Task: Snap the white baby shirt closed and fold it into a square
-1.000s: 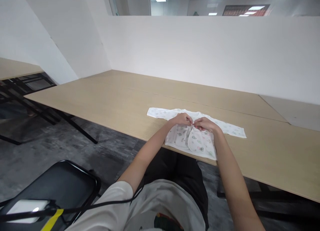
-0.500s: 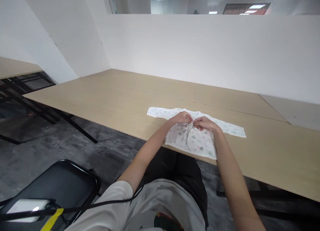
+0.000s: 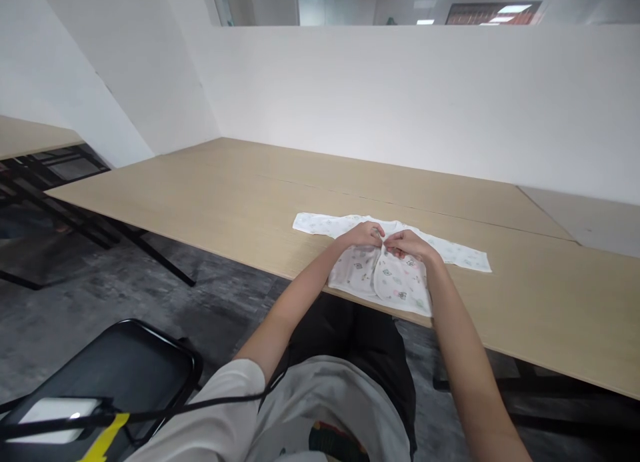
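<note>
Two hands: left hand (image 3: 364,235) and right hand (image 3: 406,244) both pinch the baby shirt (image 3: 387,275) at its top middle, fingertips almost touching.
Shirt: flat on the table (image 3: 200,195), at the near edge, sleeves spread out.
Good way: hold both flaps even, pull gently, keep cloth smooth.
Chair (image 3: 125,362): left of the table, on the floor.

left hand (image 3: 364,235) and right hand (image 3: 407,244) apparently slightly closer, fingertips meeting

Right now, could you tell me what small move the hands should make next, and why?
Probably press the two front edges together at the neckline: both the left hand and right hand pinch the baby shirt there, its flaps meeting.
</note>
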A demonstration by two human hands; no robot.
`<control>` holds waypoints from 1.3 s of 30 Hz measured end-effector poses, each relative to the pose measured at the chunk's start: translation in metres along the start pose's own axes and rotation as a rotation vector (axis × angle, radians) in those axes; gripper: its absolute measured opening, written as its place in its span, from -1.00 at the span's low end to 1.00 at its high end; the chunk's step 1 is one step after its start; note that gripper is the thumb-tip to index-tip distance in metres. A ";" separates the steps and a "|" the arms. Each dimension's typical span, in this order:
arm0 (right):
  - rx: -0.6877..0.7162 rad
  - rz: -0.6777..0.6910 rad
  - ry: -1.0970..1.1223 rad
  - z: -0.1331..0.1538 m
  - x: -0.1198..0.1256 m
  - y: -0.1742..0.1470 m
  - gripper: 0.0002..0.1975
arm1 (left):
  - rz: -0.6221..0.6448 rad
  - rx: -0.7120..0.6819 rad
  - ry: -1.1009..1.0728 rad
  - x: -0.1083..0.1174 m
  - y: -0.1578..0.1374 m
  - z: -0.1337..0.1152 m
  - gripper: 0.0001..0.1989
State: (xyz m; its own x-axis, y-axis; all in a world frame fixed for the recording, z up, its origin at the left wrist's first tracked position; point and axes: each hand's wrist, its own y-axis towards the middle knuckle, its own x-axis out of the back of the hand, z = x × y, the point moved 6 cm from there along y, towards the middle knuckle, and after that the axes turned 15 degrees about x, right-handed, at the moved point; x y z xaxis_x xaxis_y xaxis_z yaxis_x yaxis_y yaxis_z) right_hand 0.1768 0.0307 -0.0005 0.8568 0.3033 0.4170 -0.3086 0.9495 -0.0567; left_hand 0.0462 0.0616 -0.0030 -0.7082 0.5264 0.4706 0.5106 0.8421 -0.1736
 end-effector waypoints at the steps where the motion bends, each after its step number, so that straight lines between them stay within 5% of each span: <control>1: -0.003 -0.002 0.001 -0.001 0.000 0.000 -0.86 | 0.012 -0.001 -0.012 -0.001 0.000 0.000 -0.69; 14: 0.008 -0.033 0.075 -0.004 0.003 0.002 -0.92 | -0.061 0.071 -0.032 0.006 0.001 0.001 -0.68; 24: -0.081 -0.099 0.119 -0.008 0.000 0.004 -0.92 | -0.041 -0.056 -0.031 0.005 0.002 0.000 -0.67; 39: -0.116 -0.071 0.089 -0.012 -0.002 0.004 -0.89 | -0.159 -0.020 0.345 0.002 0.003 0.001 -0.77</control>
State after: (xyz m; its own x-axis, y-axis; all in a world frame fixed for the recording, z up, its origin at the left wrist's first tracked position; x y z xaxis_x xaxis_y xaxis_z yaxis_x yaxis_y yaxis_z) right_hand 0.1789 0.0347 -0.0129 0.9097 0.2357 0.3420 -0.2000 0.9702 -0.1367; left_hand 0.0457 0.0653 -0.0037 -0.5757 0.3157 0.7542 0.4193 0.9059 -0.0592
